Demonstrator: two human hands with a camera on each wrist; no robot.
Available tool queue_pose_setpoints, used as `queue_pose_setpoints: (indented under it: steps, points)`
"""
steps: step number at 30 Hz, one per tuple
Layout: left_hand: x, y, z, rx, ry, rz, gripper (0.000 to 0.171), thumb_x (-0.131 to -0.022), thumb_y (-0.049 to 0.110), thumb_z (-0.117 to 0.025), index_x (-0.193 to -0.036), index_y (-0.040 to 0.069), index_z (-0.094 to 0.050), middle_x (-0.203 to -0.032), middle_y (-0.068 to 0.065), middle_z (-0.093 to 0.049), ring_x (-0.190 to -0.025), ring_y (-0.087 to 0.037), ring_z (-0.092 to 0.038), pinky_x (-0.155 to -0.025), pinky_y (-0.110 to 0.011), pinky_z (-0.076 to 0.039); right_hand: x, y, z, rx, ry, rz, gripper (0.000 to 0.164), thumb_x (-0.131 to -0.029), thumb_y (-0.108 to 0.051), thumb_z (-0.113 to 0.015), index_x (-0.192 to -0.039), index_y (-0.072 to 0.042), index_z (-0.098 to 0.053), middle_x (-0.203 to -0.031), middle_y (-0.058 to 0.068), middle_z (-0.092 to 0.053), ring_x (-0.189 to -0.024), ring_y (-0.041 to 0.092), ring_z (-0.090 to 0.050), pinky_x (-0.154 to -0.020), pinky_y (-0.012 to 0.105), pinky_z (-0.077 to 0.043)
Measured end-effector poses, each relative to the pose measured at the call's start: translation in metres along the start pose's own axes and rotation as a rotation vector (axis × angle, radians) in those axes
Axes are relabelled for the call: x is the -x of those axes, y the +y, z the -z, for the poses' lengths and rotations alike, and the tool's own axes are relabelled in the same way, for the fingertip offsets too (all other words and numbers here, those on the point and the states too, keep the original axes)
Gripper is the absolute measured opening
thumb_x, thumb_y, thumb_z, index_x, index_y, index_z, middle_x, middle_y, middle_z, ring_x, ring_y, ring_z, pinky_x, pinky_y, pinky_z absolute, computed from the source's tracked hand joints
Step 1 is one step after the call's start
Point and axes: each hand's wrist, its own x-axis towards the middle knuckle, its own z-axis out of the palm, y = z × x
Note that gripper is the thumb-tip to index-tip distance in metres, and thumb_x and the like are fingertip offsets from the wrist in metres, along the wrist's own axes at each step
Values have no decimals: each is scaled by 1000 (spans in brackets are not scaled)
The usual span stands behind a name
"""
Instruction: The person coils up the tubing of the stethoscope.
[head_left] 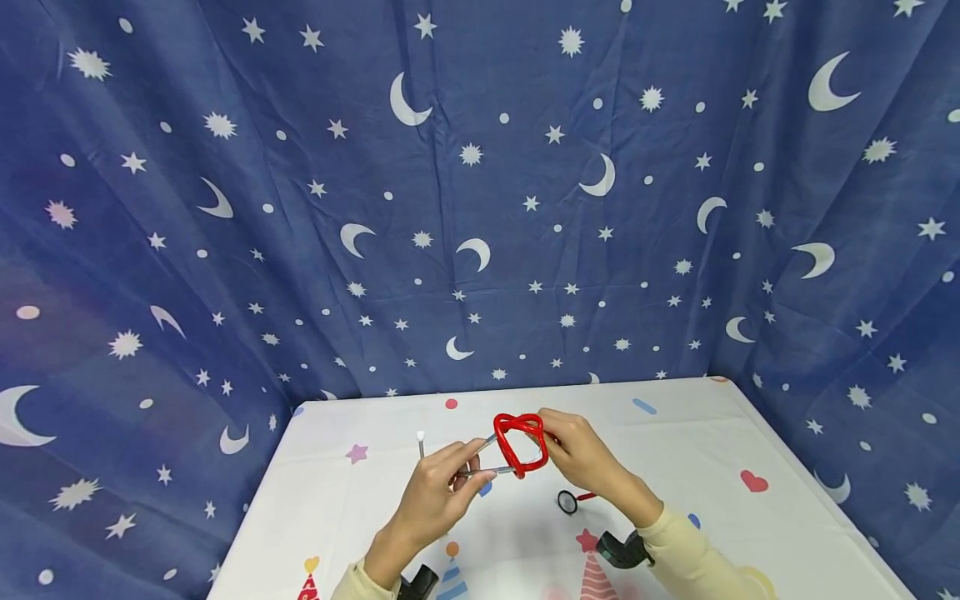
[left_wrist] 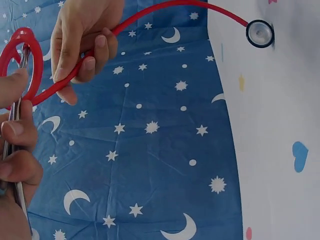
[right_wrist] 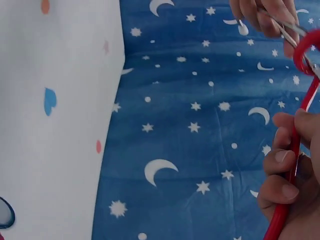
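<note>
One stethoscope [left_wrist: 135, 18]: left hand [head_left: 442, 485], red loop [head_left: 511, 452] at its two o'clock, grips metal eartubes [head_left: 505, 470]; right hand [head_left: 583, 454], nearer, grips tubing [right_wrist: 308, 98].

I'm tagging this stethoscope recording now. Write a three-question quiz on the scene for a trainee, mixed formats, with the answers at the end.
1. True or false: the right hand grips the round chest piece.

2. Multiple choice: what does the left hand hold?
A) The curtain
B) The metal tubes
C) The chest piece

3. Short answer: in the head view, what shape does the red tubing make between the two hands?

Key:
1. False; the right hand grips the red tubing.
2. B.
3. A loop.
</note>
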Motion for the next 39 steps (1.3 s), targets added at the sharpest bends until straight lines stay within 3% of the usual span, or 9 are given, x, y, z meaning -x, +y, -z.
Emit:
queue_pose_setpoints:
  steps: [3, 6, 10, 15, 24, 29, 34, 39]
  points:
    - [1, 0, -2, 19, 27, 38, 36, -81, 6, -78, -115, 0, -66, -73, 2, -58, -56, -1, -41, -51, -2, -31, 6, -2, -7, 13, 14, 10, 5, -94, -13, -66, -88, -12, -66, -70, -7, -50, -61, 0, -38, -52, 15, -41]
    - [2, -1, -3, 25, 73, 97, 37, -80, 4, -78, -115, -2, -66, -74, 1, -59, -56, 0, -44, -50, -5, -35, 12, -6, -12, 17, -4, -14, 3, -95, -13, -64, -93, -11, -66, -74, -7, -55, -63, -1, -41, -54, 15, -43]
    - [3, -5, -4, 2, 155, 174, 37, -77, 0, -80, -112, -3, -68, -75, 1, -60, -57, 0, -46, -49, -8, -39, 19, -10, -16, 4, -39, -69, 18, -97, -12, -61, -112, -5, -68, -77, -8, -56, -64, -2, -42, -54, 14, -43]
    - [6, -11, -7, -12, 212, 203, 38, -72, -4, -82, -108, -6, -68, -74, 0, -60, -55, -3, -47, -49, -8, -38, 25, -12, -18, -6, -45, -93, 31, -100, -19, -57, -126, -3, -64, -76, -8, -56, -63, -3, -43, -55, 15, -44]
    - [4, -8, -6, 36, 243, 280, 35, -80, 1, -79, -113, -6, -68, -75, -1, -62, -56, -1, -45, -46, -9, -37, 31, -9, -20, -24, -47, -132, 28, -100, -21, -57, -122, -6, -67, -75, -7, -58, -63, -4, -44, -54, 15, -44]
    - [7, -11, -3, 39, 267, 331, 34, -83, 6, -77, -113, -6, -68, -75, -2, -62, -56, 0, -44, -45, -10, -37, 33, -8, -24, -14, -20, -94, 24, -98, -18, -60, -117, -7, -69, -72, -11, -54, -61, -5, -42, -53, 15, -42]
    - [7, -10, -2, -19, 306, 337, 34, -80, 3, -79, -111, -5, -68, -72, 0, -60, -54, -1, -43, -45, -10, -35, 32, -10, -27, -18, -15, -56, 22, -98, -16, -61, -116, -8, -70, -72, -11, -55, -61, -6, -41, -52, 14, -41]
    - [-1, 4, 3, -47, 327, 333, 34, -75, -8, -79, -106, -13, -67, -69, -7, -58, -51, -6, -42, -46, -7, -32, 33, -16, -26, -36, -34, -63, 23, -98, -17, -60, -117, -7, -69, -72, -10, -56, -60, -5, -41, -51, 13, -41]
